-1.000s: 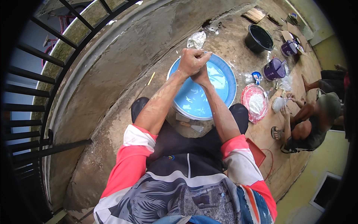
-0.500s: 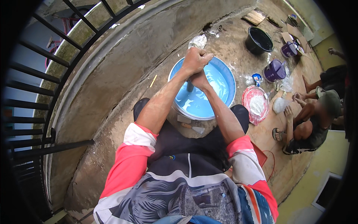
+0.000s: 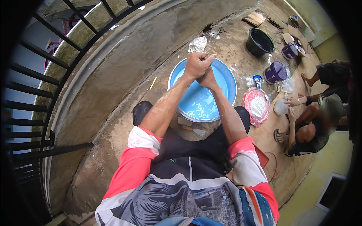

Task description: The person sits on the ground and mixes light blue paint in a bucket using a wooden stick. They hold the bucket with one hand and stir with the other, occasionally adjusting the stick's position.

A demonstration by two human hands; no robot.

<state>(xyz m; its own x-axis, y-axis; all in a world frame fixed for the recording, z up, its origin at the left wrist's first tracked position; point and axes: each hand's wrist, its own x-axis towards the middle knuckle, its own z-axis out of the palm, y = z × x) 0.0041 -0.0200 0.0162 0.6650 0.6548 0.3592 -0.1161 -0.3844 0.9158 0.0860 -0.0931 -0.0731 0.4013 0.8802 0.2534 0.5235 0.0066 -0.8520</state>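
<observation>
A wide round tub (image 3: 231,81) of blue paint (image 3: 199,104) is being straddled on the stained concrete floor (image 3: 124,98), between 2 dark-clad legs. The paint is looking bright, glossy and fluid, its near part being streaked by wavy white reflections. A paler blue is being shown by the tub's inner wall, and white by its outside at the near edge.

Over the far half of the tub, 2 fists are being held together: the left hand (image 3: 196,65) is being curled shut above, and the right hand (image 3: 208,78) is being closed just beneath it (what is being gripped, if anything, cannot be told, as the insides of the fists are being hidden).

Near the tub's close edge, a putty knife (image 3: 195,131) with a wooden handle is being left on the floor. To the right, white powder (image 3: 258,107) is being held on a red round lid (image 3: 246,101). Farther right, a clear plastic bag (image 3: 280,107) is being handled by a crouching co-worker (image 3: 310,124).
</observation>
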